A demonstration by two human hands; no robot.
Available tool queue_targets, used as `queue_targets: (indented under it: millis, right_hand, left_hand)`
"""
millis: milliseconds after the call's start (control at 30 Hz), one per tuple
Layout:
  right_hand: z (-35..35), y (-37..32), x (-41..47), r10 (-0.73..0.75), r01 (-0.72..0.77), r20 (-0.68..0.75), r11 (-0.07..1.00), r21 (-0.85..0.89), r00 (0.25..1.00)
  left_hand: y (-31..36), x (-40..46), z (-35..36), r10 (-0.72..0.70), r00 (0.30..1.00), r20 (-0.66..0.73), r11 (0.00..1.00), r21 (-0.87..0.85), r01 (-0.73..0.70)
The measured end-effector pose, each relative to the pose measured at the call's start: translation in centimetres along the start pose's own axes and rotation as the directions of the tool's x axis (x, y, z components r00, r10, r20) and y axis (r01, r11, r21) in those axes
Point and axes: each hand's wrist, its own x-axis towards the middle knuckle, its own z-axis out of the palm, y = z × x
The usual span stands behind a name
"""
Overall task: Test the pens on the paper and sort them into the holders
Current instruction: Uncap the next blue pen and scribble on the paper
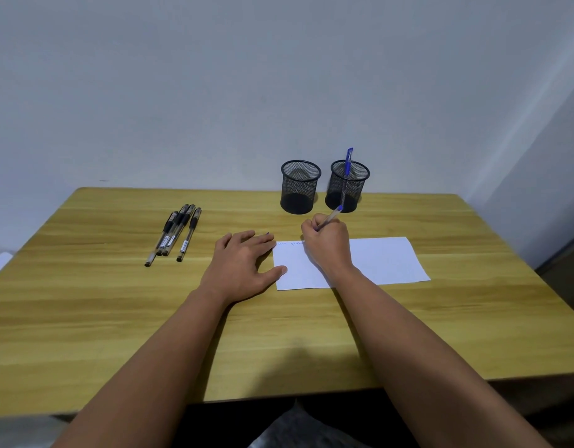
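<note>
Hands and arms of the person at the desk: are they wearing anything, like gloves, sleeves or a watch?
Nothing visible. The left hand and right hand are bare, with no gloves, rings or watch showing. Both forearms are uncovered down to the picture's bottom edge, with no sleeve in view.

Wood-grain desk [117,318]: four black pens [174,234] bunched at left, white paper [382,260] centre-right, two black mesh holders [300,187] side by side at back edge near wall.

Wooden table [85,305] against a plain pale wall [182,76]
</note>
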Motion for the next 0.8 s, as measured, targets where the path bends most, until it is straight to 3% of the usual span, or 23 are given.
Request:
queue_targets:
  millis: [100,267,367,667,800]
  right_hand:
    - [-0.1,-0.4,-0.2,0.010,-0.010,-0.011,1.000,0.015,1.000]
    - [-0.7,-0.6,0.3,0.112,-0.096,-0.073,0.976,0.193,0.991]
    - [-0.5,-0.5,0.5,0.140,-0.126,-0.035,0.957,0.263,0.990]
    - [-1.0,-0.8,0.2,0.156,-0.181,0.116,0.950,0.255,0.981]
    - [-2.3,-2.4,-1.1,0.075,-0.133,0.169,0.921,0.367,0.983]
  left_hand:
    - [0.0,0.1,0.0,-0.001,1.000,-0.003,1.000,0.001,0.001]
    - [-0.1,-0.1,0.1,0.002,1.000,-0.010,1.000,-0.011,-0.002]
    - [0.0,-0.1,0.2,0.000,1.000,-0.015,1.000,-0.025,0.000]
    - [0.1,-0.2,-0.1,-0.003,1.000,-0.007,1.000,-0.007,0.003]
    - [0.2,-0.3,-0.3,0.001,1.000,0.002,1.000,0.005,-0.001]
